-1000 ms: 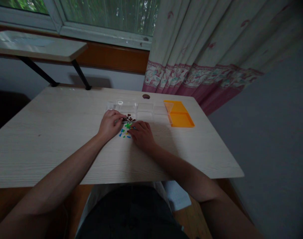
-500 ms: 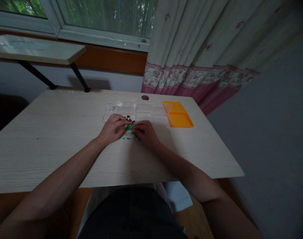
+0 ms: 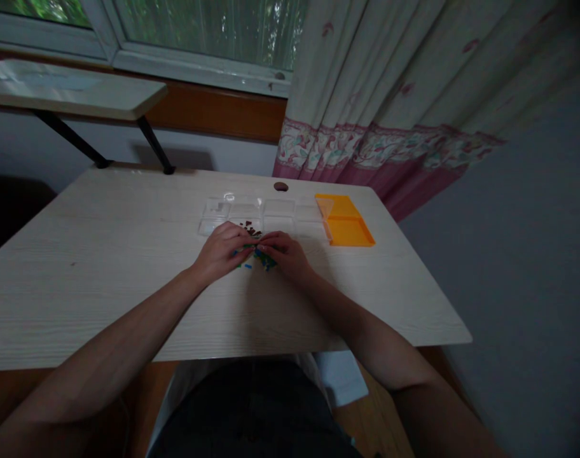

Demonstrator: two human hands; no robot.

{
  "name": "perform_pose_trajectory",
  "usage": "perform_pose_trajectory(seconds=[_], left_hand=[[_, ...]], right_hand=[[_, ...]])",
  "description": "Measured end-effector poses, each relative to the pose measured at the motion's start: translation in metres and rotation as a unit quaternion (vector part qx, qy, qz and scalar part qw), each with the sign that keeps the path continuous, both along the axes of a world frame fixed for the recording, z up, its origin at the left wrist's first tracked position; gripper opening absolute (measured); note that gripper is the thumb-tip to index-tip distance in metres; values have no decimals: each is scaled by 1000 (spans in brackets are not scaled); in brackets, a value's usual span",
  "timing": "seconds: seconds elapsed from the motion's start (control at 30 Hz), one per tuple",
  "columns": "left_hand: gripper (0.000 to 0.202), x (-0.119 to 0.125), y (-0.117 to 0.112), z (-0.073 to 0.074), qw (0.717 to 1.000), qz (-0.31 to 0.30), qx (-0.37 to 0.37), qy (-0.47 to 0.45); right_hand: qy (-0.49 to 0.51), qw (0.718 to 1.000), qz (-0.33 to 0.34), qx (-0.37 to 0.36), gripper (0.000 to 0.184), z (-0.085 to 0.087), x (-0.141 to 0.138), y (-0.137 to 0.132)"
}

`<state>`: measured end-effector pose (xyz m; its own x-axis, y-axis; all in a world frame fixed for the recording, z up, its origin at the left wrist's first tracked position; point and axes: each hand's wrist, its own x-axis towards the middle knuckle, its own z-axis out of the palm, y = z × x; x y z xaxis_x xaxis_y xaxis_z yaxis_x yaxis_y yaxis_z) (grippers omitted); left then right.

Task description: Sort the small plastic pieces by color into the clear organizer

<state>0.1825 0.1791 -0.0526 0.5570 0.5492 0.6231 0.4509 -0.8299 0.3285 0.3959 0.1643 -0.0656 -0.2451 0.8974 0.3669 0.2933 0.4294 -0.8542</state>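
Note:
My left hand (image 3: 223, 252) and my right hand (image 3: 288, 253) meet over the table (image 3: 128, 280), fingertips pressed together. Each is closed in a pinch; whatever lies between the fingers is too small and too covered to name. A pile of tiny green and blue pieces (image 3: 266, 260) lies under my right fingers. One loose blue piece (image 3: 248, 266) sits just below my left fingers. Beyond the fingertips, small dark brown pieces (image 3: 250, 228) are scattered at the near side of a clear compartment tray (image 3: 279, 208).
Right of the clear tray lies an open orange case (image 3: 351, 230), partly under its edge. A round brown disc or hole cover (image 3: 281, 187) is near the table's back. A raised shelf (image 3: 103, 98) on black legs stands back left. A curtain (image 3: 361, 143) hangs behind.
Both hands have drawn closer, and the green pieces that showed between the fingertips are now mostly covered. My left hand has shifted slightly right. The view has moved a little.

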Motion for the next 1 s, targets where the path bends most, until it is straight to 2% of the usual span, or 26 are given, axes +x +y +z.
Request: perform_pose_trajectory(seconds=[0.57,1.0], left_hand=[[18,0,2,-5,1000,18,23,-2],[15,-4,4,-2,998,59,31,15]], right_hand=[[-49,998,-24,40,26,1,-2,-2],[-115,989,-38,90,29,-1,-2,-5]])
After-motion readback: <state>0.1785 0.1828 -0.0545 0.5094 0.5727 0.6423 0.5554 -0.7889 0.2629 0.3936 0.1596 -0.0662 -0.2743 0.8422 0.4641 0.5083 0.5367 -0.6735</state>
